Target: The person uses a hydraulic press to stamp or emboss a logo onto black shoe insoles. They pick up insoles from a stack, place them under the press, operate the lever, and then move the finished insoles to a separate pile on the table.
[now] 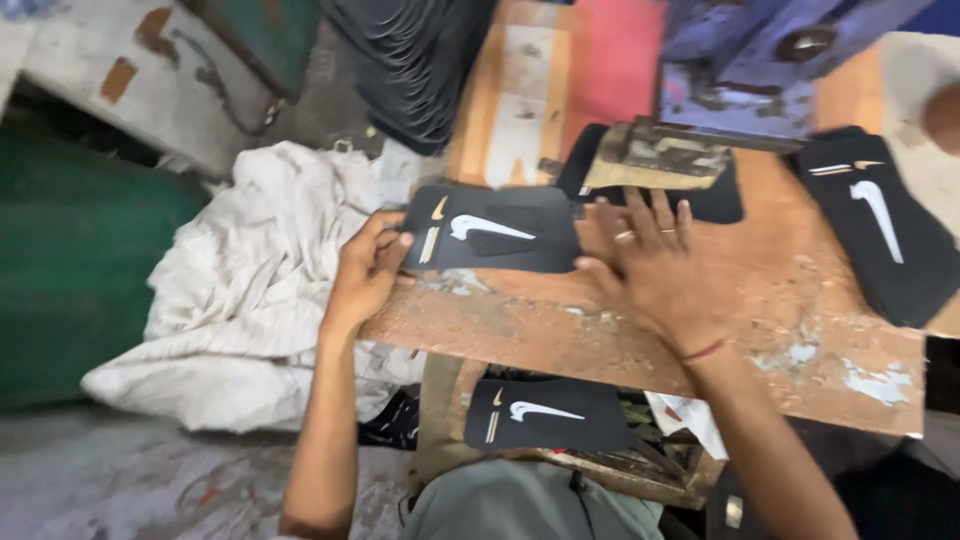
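Note:
My left hand [368,268] grips the left edge of a black flat cut piece [490,230] with a white curved mark and gold strokes, lying on a worn orange-brown worktable [640,330]. My right hand [655,268] rests flat on the table just right of that piece, fingers spread, rings on two fingers and a red thread at the wrist. Its fingertips reach toward a dirty metal block [655,155] that sits on another black piece [720,200]. A matching black piece [545,415] lies lower, near my lap.
A further black piece [885,225] lies at the table's right end. A stack of black pieces [415,60] stands at the back. A crumpled white cloth sack [250,290] sits on the floor to the left. Blue machine parts [760,50] stand at top right.

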